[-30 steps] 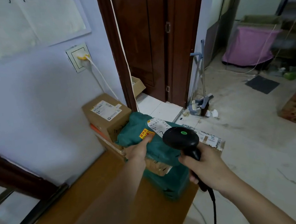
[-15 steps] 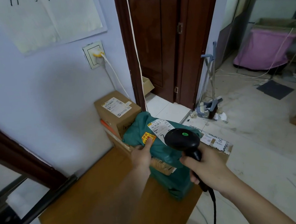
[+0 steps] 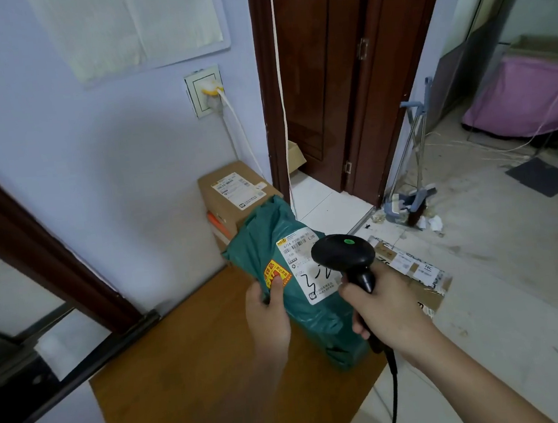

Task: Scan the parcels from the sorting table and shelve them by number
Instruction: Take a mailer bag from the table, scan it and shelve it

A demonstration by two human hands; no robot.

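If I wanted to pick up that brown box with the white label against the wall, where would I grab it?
Probably by the two side faces of the cardboard box, reaching down from above. Its labelled top is flat and faces up, and it sits highest on its stack. One side is close to the wall and the green parcel bag overlaps its near corner in this view, so shifting that first may help.

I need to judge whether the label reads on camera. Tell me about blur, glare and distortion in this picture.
Head view: white label fairly sharp, without glare, its right edge hidden behind the scanner; left hand slightly soft; wide-angle lens bends the door frame; window light glares on the floor.
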